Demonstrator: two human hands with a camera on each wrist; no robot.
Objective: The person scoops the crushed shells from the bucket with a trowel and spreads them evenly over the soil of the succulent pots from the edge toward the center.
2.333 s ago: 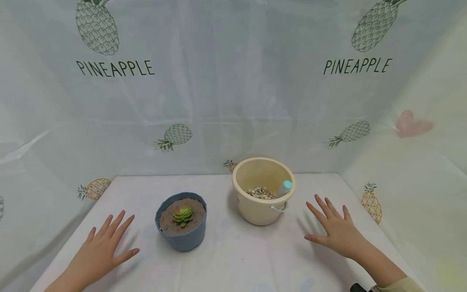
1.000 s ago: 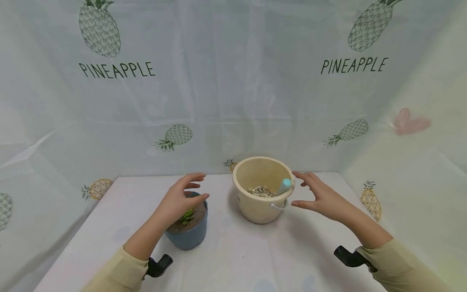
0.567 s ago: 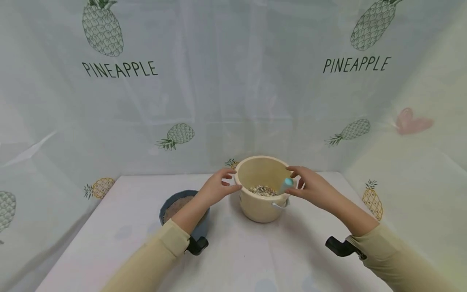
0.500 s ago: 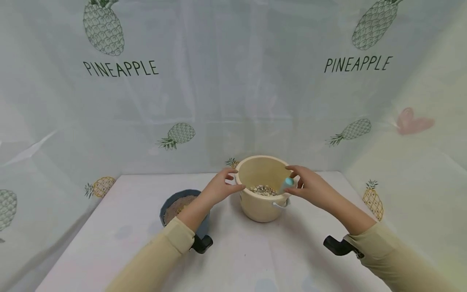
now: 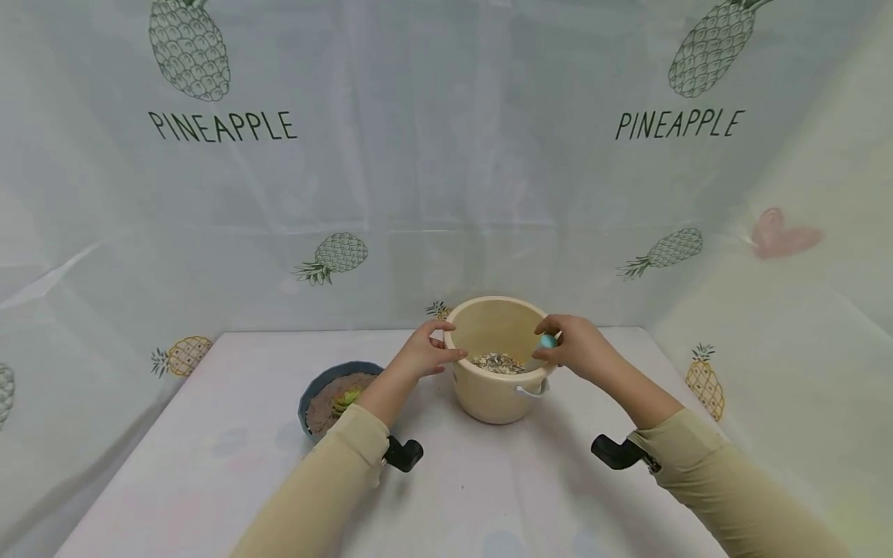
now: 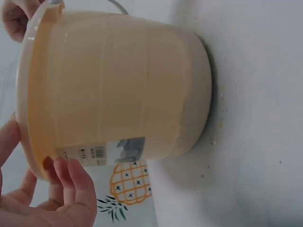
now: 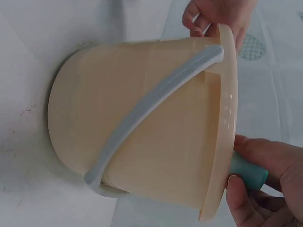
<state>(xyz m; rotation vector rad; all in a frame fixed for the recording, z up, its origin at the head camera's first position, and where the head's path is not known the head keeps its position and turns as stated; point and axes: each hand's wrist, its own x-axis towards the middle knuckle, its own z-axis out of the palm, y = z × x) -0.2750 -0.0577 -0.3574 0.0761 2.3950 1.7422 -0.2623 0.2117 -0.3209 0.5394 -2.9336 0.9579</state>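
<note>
The teal tool handle point(image 7: 251, 172) leaned out of the beige bucket point(image 5: 488, 399) toward the nearer right hand point(image 5: 575, 345), half-closed around it, while the left hand point(image 5: 423, 350) gripped the bucket's other side.

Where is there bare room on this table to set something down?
Bare table lies left of the flowerpot, and in front of the bucket, between the sleeves. A smaller patch lies right of the bucket, beyond the right hand. It's crowded at the bucket's rim by the left hand, and between bucket and flowerpot, under the left forearm.
</note>
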